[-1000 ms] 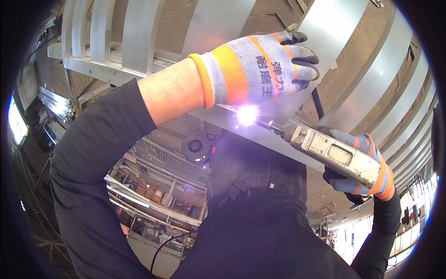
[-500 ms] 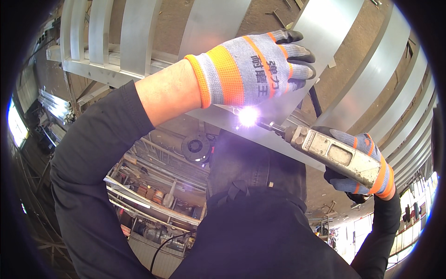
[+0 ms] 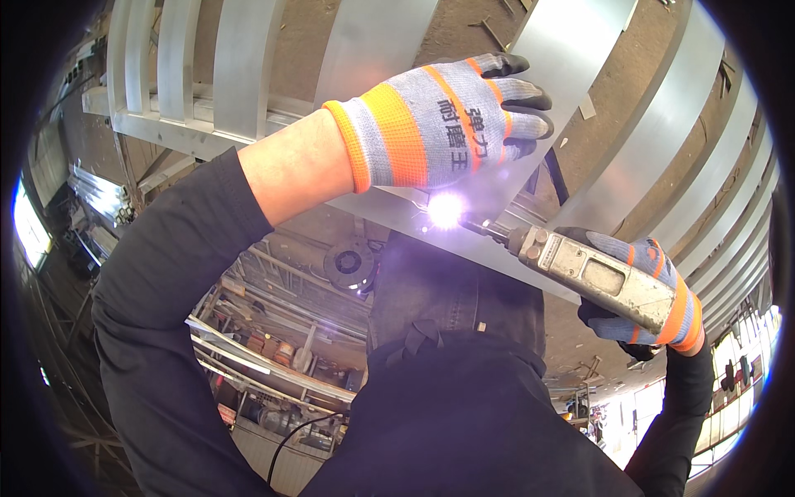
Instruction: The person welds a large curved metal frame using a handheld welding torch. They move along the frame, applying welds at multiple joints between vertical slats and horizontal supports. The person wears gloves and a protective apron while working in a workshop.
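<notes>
My right hand (image 3: pixel 633 286), in a grey and orange work glove with dark fingers, is wrapped round the worn metal body of a handheld welding gun (image 3: pixel 571 265). Its nozzle points left, and a bright white-violet glow (image 3: pixel 445 211) burns at the tip, against the near rail (image 3: pixel 489 248) of a silvery metal frame. Just above the glow my left hand (image 3: pixel 464 124), gloved alike, lies flat with its fingers spread over a wide metal slat (image 3: pixel 571 50). The glare hides the exact spot at the tip.
More metal slats (image 3: pixel 662 124) run side by side to both sides, with brown floor in the gaps. Below the rail lies a dark round object (image 3: pixel 349 263). A rack (image 3: pixel 273 364) with tools and lengths of metal stands lower left. A black cable (image 3: pixel 286 447) hangs there.
The glow sits slightly farther right. My left hand and the slats appear shifted a little to the left together. Both hands keep their poses, and the welding gun stays lit.
</notes>
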The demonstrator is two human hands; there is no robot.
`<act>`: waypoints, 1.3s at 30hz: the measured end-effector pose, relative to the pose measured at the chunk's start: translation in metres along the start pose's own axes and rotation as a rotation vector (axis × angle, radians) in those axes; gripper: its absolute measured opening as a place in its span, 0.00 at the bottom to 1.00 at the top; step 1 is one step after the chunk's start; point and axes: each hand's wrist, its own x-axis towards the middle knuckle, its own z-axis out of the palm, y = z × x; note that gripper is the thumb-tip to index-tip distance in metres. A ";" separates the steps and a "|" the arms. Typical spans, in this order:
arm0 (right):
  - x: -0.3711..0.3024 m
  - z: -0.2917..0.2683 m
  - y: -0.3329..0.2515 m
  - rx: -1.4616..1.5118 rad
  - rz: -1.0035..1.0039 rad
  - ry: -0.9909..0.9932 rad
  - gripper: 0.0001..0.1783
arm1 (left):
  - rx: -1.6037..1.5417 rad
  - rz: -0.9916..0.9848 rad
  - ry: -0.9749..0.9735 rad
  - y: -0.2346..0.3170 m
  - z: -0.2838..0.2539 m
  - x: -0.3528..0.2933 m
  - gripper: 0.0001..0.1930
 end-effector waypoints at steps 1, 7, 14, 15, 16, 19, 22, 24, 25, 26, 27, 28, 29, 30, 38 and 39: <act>0.000 0.000 0.000 -0.039 -0.013 -0.009 0.51 | 0.005 0.000 -0.001 0.000 0.000 0.000 0.08; -0.005 0.000 0.005 -0.054 -0.089 0.023 0.51 | 0.021 -0.008 0.008 0.001 0.000 0.001 0.09; -0.011 0.001 0.005 0.018 0.042 0.037 0.49 | -0.006 -0.012 0.024 0.001 -0.001 0.002 0.08; -0.011 0.001 0.005 0.016 0.023 0.047 0.49 | -0.009 -0.009 0.032 0.001 -0.001 0.002 0.08; -0.012 0.000 0.005 -0.035 -0.002 0.039 0.49 | -0.008 -0.008 0.024 0.001 -0.001 0.002 0.08; -0.014 -0.001 0.007 -0.041 -0.001 0.026 0.50 | -0.015 -0.008 0.009 0.001 -0.001 0.002 0.08; -0.017 -0.001 0.009 0.033 0.010 0.024 0.50 | -0.030 -0.010 0.014 0.000 -0.002 0.002 0.07; -0.018 0.000 0.010 0.032 0.043 0.041 0.50 | -0.027 -0.009 0.028 0.000 -0.003 0.003 0.07; -0.019 0.000 0.011 -0.006 0.015 0.039 0.51 | -0.020 -0.001 0.028 0.000 -0.004 0.004 0.07; -0.019 0.001 0.011 0.003 0.020 0.052 0.51 | -0.012 0.007 0.029 0.000 -0.006 0.005 0.07; -0.020 0.001 0.011 -0.007 0.000 0.055 0.51 | -0.005 0.014 0.029 0.000 -0.007 0.006 0.07; -0.021 0.000 0.010 -0.061 -0.030 0.046 0.51 | -0.002 0.009 -0.009 0.000 -0.009 0.007 0.07; -0.021 0.000 0.010 0.008 0.030 0.043 0.51 | 0.001 0.002 -0.047 0.000 -0.010 0.009 0.10; -0.023 -0.002 0.009 0.033 0.081 0.027 0.51 | -0.001 -0.006 -0.063 0.000 -0.012 0.010 0.14; -0.025 0.000 0.013 -0.048 0.009 0.061 0.49 | -0.095 -0.124 -0.163 0.007 -0.029 0.043 0.24; -0.026 0.001 0.013 -0.055 0.018 0.059 0.48 | -0.110 -0.160 -0.195 0.007 -0.033 0.052 0.25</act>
